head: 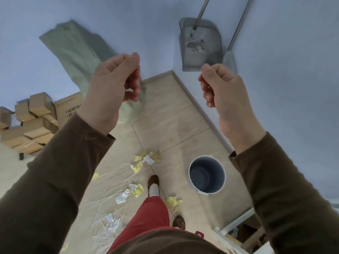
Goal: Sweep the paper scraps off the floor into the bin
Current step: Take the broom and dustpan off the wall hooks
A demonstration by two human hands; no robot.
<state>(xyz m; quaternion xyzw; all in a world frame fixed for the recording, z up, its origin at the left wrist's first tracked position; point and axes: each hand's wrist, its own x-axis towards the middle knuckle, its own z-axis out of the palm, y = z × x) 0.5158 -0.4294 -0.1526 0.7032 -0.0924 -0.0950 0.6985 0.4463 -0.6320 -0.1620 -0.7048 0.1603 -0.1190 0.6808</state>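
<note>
Yellow and white paper scraps (145,160) lie scattered on the beige floor, with more scraps (131,192) near my front foot and thin white strips to the lower left. A round blue-grey bin (207,174) stands upright and empty to the right of them. A grey dustpan (200,44) and a broom (238,33) with metal handles lean in the wall corner beyond. My left hand (117,83) and my right hand (216,88) are raised in front of me with fingers curled, holding nothing that I can see.
A pale green sack (77,52) leans against the wall at the left. Stacked cardboard boxes (36,118) fill the far left. A white shelf frame (236,224) stands at the lower right. My feet (153,184) stand among the scraps.
</note>
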